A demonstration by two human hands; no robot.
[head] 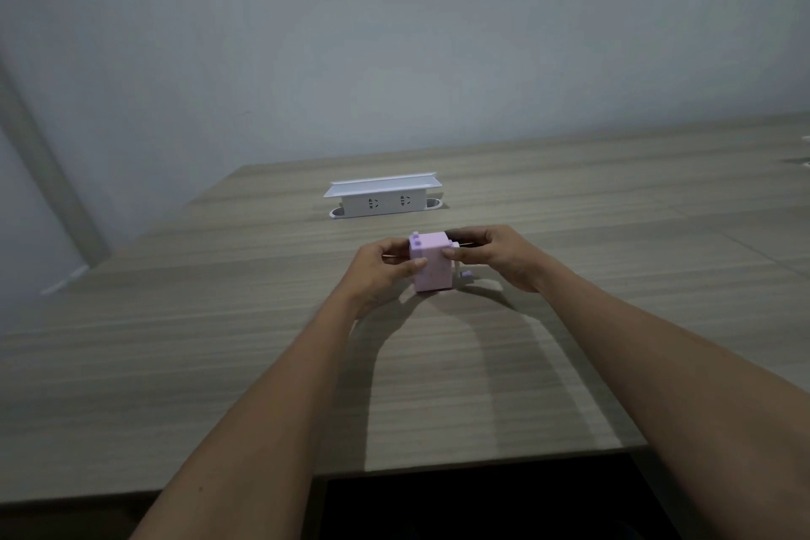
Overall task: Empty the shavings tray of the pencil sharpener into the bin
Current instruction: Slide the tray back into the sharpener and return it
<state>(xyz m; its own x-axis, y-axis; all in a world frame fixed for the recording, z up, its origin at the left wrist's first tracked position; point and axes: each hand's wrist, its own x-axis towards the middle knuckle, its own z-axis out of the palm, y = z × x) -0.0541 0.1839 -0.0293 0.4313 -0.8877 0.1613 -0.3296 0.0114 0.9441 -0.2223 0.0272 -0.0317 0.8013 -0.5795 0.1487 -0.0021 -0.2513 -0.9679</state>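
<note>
Pencil sharpener (431, 261) stands on the worktop (219, 342), left hand (381, 272) and right hand (495, 256) clamped on its sides. Best steady the body, then slide the tray out level so nothing spills.

Pencil sharpener (431, 261) at tabletop (219, 342) centre, between left hand (379, 272) and right hand (499, 256). Crank (465, 274) on sharpener's right side. Socket box (382, 195) behind sharpener, well apart. Wall (394, 35) behind tabletop.
</note>
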